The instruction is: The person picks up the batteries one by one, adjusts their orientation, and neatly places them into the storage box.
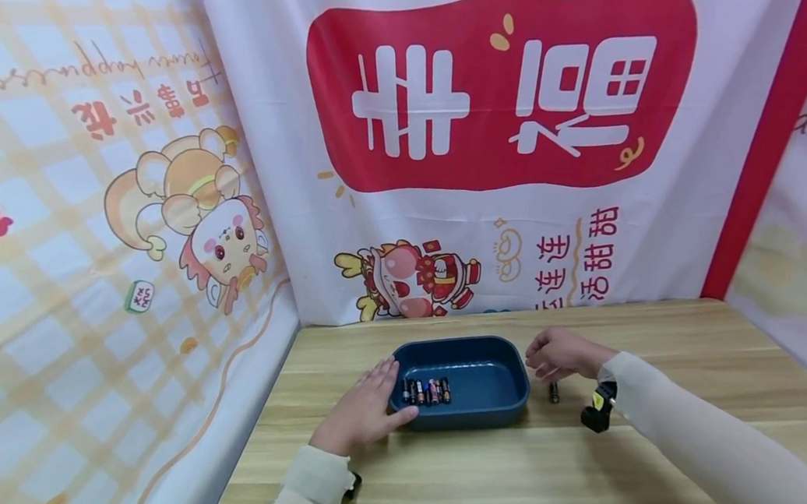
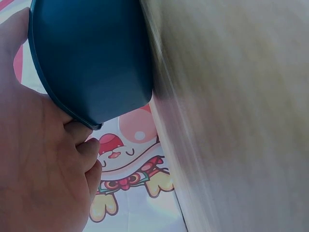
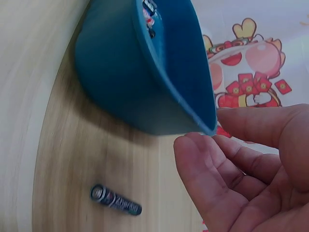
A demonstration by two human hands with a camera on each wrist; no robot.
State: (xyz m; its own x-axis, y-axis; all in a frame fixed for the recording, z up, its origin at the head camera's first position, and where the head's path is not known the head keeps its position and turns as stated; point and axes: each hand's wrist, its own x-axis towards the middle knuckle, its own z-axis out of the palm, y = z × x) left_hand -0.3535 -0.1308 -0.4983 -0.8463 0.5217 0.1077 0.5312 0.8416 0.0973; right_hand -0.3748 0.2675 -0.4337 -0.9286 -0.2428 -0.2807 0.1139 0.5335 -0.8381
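Note:
A dark blue rectangular bin [image 1: 483, 421] stands on the table, with several small batteries [image 1: 429, 392] lying side by side at its left end. My left hand [image 1: 363, 405] holds the bin's left end, the thumb over the near rim and the other fingers along the left side. In the left wrist view, those fingers bend against the rim. Beside the right end, my right hand [image 1: 565, 353] has its thumb and fingers apart, fingertips right at the rim corner. A single dark battery [image 3: 116, 199] lies on the table below that hand, outside the bin.
The light wood table [image 1: 472, 483] reaches back to a printed cloth [image 1: 405, 229] hung behind the bin. Another patterned cloth [image 1: 79, 261] hangs along the left side. A black wrist camera [image 1: 600, 406] sits on the right wrist.

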